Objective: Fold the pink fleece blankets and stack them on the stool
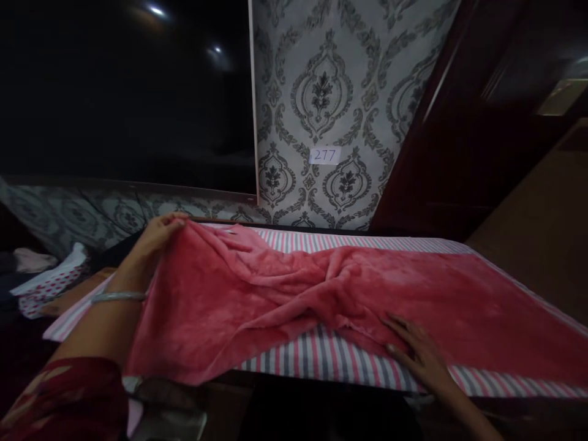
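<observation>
Closest in the head view was a dark red patterned sleeve [73, 398] at the lower left, above which a pale bangle [118, 296] circled the forearm. The left hand [162, 233] was closed tight, thumb against fingers, pinching the far left corner of a pinkish-red plush blanket [404, 275]. The right hand [420, 352] was palm down and loosely spread, its fingers extended to the left and touching the blanket near its front edge, with the thumb held apart.

The blanket stretched across a pink, grey and white striped cloth [316, 358]. It was bunched into twisted folds at the middle and smoother towards the right; its left end was raised to the hand and draped down past the striped cloth's front edge.

At far left, beyond the forearm, was a white cloth with red dots [50, 288]. Behind the surface, a large dark television screen [124, 92] filled the upper left. Beside it, grey damask wallpaper [321, 73] bore a paper label [325, 155] reading "277". A glossy dark reddish-brown panel [441, 153] stood to the right.
</observation>
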`<state>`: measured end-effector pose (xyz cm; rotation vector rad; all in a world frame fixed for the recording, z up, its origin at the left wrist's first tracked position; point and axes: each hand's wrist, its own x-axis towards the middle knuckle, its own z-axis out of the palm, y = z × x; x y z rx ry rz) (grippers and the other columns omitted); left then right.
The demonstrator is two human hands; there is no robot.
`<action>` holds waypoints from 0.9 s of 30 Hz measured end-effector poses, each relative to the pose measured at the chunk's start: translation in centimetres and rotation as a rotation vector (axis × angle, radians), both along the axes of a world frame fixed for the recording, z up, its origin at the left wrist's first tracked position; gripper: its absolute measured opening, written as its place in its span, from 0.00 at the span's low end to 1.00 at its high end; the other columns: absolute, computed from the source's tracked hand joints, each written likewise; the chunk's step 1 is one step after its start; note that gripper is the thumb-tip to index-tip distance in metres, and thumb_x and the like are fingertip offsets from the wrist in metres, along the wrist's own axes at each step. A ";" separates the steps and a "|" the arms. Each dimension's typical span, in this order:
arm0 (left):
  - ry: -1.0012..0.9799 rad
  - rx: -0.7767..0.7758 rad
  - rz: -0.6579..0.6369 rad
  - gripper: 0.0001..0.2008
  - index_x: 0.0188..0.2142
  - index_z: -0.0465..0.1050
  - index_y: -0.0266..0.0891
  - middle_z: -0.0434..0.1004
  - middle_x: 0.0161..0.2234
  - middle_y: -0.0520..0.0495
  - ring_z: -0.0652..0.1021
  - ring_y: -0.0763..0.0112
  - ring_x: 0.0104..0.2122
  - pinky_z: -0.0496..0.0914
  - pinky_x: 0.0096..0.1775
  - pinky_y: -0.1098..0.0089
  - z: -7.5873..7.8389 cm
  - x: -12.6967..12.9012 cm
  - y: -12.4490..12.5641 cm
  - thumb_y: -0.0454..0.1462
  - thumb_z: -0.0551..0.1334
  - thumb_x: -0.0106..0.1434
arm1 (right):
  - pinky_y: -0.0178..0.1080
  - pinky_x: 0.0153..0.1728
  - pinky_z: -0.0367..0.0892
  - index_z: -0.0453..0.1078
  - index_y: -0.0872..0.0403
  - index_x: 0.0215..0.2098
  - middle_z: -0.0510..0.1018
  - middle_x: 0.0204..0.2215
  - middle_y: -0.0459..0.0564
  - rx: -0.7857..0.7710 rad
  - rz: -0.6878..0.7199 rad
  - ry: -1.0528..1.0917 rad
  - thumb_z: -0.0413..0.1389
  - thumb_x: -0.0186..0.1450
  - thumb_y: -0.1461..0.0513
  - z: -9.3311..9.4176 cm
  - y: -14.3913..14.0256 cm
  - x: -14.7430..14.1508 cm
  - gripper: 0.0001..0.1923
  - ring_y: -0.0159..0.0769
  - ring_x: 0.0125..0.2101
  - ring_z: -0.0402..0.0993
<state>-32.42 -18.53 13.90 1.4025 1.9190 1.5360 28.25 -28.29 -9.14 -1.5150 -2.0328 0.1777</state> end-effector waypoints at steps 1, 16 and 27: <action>-0.030 0.055 -0.011 0.18 0.38 0.74 0.38 0.72 0.26 0.54 0.68 0.75 0.23 0.65 0.27 0.75 1.5 -0.1 -0.8 0.42 0.61 0.47 | 0.60 0.57 0.65 0.75 0.46 0.55 0.75 0.57 0.56 -0.013 -0.002 0.011 0.52 0.63 0.42 0.2 0.0 -0.1 0.29 0.55 0.56 0.71; 0.926 0.213 0.321 0.30 0.59 0.70 0.34 0.72 0.50 0.46 0.71 0.58 0.56 0.64 0.60 0.55 18.2 3.1 -9.3 0.30 0.54 0.56 | 0.55 0.54 0.69 0.76 0.50 0.48 0.80 0.48 0.56 0.152 0.051 0.299 0.53 0.62 0.48 6.6 5.2 -4.4 0.22 0.51 0.50 0.76; 0.802 0.399 0.450 0.21 0.53 0.73 0.41 0.64 0.57 0.51 0.65 0.56 0.61 0.58 0.63 0.55 20.7 5.9 -13.9 0.38 0.53 0.62 | 0.50 0.52 0.68 0.74 0.53 0.47 0.80 0.45 0.53 0.216 0.227 0.196 0.57 0.56 0.62 16.1 14.1 -15.4 0.20 0.49 0.49 0.73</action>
